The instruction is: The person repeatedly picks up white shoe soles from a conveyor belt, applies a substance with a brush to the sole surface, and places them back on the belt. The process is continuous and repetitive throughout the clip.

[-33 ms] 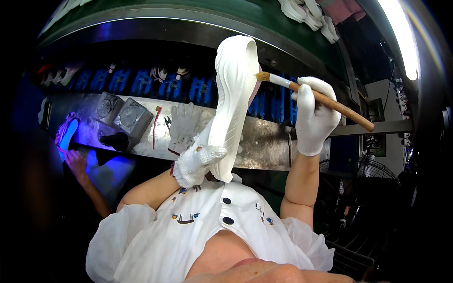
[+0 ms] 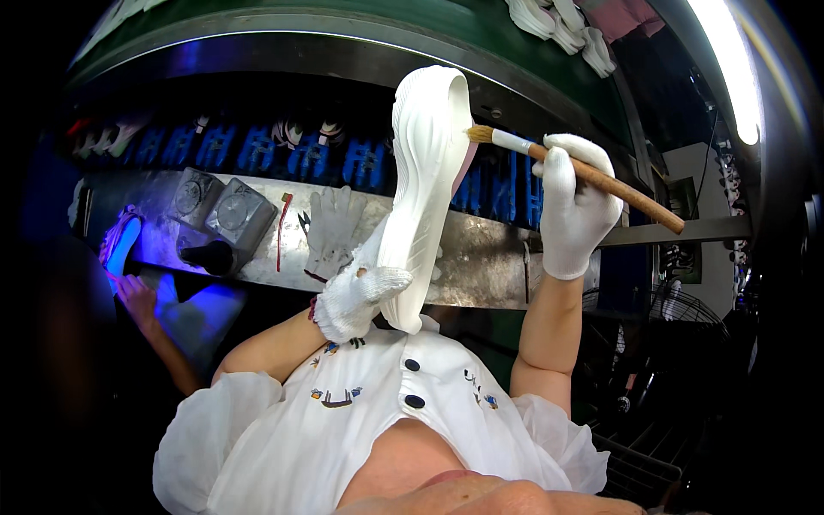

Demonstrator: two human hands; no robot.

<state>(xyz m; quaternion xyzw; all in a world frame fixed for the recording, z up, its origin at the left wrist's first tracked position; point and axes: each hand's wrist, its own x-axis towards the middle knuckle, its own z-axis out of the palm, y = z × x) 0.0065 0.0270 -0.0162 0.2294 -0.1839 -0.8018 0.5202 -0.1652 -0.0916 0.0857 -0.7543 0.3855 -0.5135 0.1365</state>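
A white shoe sole stands nearly upright in front of my chest, its side wall toward me. Wrapped round its lower end is my left hand, in a white knit glove with a hole in it. My right hand, also gloved in white, grips a brush by its wooden handle. The tan bristles touch or nearly touch the inner rim of the sole's upper part. Behind the sole, a pale glove lies on the metal bench, close to a red-handled toothbrush-like tool.
Grey containers stand on the bench at left. Beyond it runs a row of blue racks. Another person's hand is near a shoe under violet light. More white soles rest at upper right, and a fan stands at right.
My right hand and the brush have shifted very slightly to the right. The sole and my left hand look almost the same.
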